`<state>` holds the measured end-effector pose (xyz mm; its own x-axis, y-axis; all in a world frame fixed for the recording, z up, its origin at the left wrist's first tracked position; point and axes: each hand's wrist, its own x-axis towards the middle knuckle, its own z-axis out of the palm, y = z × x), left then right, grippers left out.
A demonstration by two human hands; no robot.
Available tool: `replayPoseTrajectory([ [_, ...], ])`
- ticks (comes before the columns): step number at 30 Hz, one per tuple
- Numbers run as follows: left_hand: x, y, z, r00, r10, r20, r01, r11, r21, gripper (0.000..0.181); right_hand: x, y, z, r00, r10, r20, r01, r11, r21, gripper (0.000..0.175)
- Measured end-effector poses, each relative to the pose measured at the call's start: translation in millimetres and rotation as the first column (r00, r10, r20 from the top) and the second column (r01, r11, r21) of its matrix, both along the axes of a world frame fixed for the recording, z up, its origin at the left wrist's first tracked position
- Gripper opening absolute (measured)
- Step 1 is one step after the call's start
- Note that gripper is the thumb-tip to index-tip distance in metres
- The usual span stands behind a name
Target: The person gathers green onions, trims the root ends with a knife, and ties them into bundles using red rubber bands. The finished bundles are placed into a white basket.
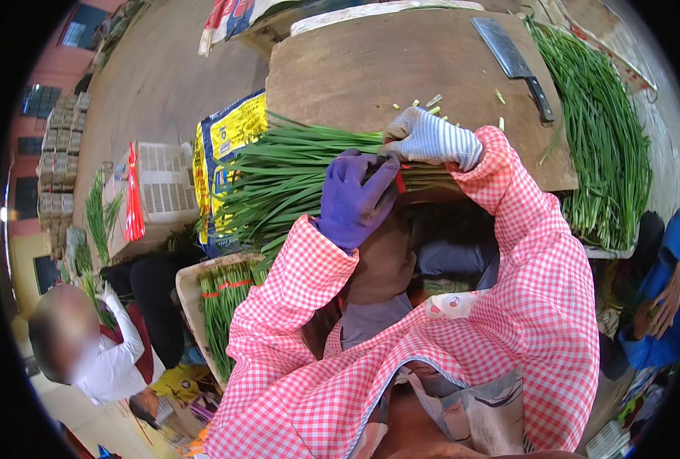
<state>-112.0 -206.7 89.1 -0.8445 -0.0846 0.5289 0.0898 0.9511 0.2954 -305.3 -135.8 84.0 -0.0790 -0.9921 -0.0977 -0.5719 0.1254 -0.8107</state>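
Observation:
A bundle of long green garlic chives (282,158) lies across the near edge of a wooden board (368,63), its leaves fanning to the left. A red tie (400,182) goes round its stems. My left hand (354,195), in a purple glove, grips the bundle beside the tie. In a blue-and-white striped glove, my right hand (429,135) pinches at the tie from above. The fingertips of both hands nearly meet there and partly hide the tie. Cut stem pieces (433,101) are scattered just beyond my right hand.
A cleaver (506,54) lies at the board's far right. Loose chives (598,132) are heaped along the right side. Tied bundles stand in a white crate (188,287) at left, near a yellow-and-blue sack (231,129) and red strips (133,201). People (116,344) sit on both sides.

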Motion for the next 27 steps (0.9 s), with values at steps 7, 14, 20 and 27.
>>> replayPoseTrajectory([
  [7,-7.8,-1.7,-3.1,0.993,-0.107,-0.052,0.100,0.988,-0.120,0.048,-1.3,4.8,1.1,0.995,0.008,0.101,-0.013,0.999,0.051,0.024],
  [14,-20.4,-6.5,2.2,0.987,-0.157,0.028,0.157,0.988,-0.010,0.040,-1.8,6.8,5.3,0.995,0.027,0.097,-0.026,1.000,-0.010,0.024],
  [20,-29.9,-7.2,-6.0,0.993,-0.120,-0.003,0.119,0.991,-0.065,0.028,-3.7,4.4,-3.7,0.995,0.033,0.089,-0.032,0.999,-0.019,0.021],
  [27,-26.1,-3.8,-0.3,0.996,-0.081,0.039,0.080,0.997,0.019,0.021,1.3,6.9,5.9,0.999,-0.013,-0.047,0.009,0.995,-0.098,0.020],
])
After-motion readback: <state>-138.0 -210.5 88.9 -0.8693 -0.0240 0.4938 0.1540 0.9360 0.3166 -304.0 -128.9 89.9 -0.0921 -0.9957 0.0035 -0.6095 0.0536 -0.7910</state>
